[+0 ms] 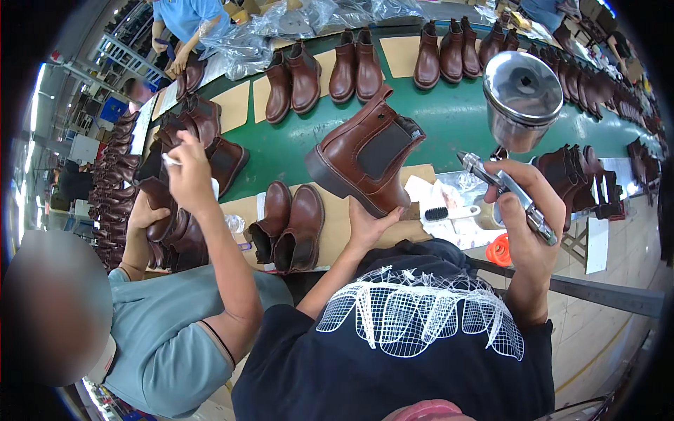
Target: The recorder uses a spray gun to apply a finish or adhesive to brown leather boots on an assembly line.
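Observation:
My left hand [366, 228] is closed on a brown leather ankle boot [344, 140] with dark elastic side panels. The boot is held tilted above the green table, its sole turned left and its pull loop at the top. In my right hand [530, 203] is a metal spray gun [518, 191], gripped with the fingers wrapped round its body. A shiny round metal cup [519, 116] sits on top of the gun. The gun's nozzle points left toward the boot, some distance from it.
A pair of brown boots [295, 217] stands on brown paper left of my left hand. A black-bristled brush [449, 212] and orange rings [498, 250] lie near my right hand. At left, a co-worker's hand [189, 172] works over another boot. More boots line the green table [435, 119].

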### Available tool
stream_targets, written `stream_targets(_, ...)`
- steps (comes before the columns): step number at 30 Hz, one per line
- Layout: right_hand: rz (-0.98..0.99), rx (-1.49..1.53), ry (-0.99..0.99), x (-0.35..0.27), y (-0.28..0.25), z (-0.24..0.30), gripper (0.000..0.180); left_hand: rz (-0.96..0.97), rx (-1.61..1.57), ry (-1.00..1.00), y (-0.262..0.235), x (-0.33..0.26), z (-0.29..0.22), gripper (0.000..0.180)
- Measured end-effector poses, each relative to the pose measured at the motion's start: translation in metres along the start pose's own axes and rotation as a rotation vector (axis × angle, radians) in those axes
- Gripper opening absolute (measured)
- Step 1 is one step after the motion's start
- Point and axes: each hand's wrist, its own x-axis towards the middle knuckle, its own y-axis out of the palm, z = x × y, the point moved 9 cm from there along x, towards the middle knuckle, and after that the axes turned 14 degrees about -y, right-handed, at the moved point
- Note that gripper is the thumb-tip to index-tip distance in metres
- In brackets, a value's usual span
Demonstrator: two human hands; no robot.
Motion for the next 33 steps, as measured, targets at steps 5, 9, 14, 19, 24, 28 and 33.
stream_targets(5, 0.008, -0.006, -0.065, 0.005, 0.007, 0.005, 0.029, 0.003, -0.023, 0.071, 0.002, -0.002, -0.008, 0.070)
stream_targets(9, 0.009, 0.005, -0.049, -0.001, 0.010, -0.003, 0.029, 0.038, -0.016, 0.045, 0.005, 0.000, -0.010, 0.071)
stream_targets(14, -0.003, 0.023, -0.035, -0.008, 0.011, -0.008, 0.029, 0.047, -0.031, 0.051, 0.008, 0.000, -0.014, 0.072)
stream_targets(19, 0.059, -0.016, 0.010, -0.010, 0.017, -0.003, 0.029, 0.038, -0.020, 0.054, 0.009, 0.002, -0.016, 0.071)
stream_targets(24, 0.130, -0.081, -0.002, -0.015, 0.024, -0.002, 0.033, 0.018, -0.001, 0.088, 0.012, 0.003, -0.023, 0.069)
stream_targets(28, 0.153, -0.067, -0.018, -0.014, 0.029, 0.004, 0.033, -0.004, -0.049, 0.069, 0.008, 0.003, -0.017, 0.067)
stream_targets(33, 0.216, -0.082, -0.085, -0.016, 0.033, 0.008, 0.031, -0.032, 0.020, 0.103, 0.006, 0.003, -0.017, 0.066)
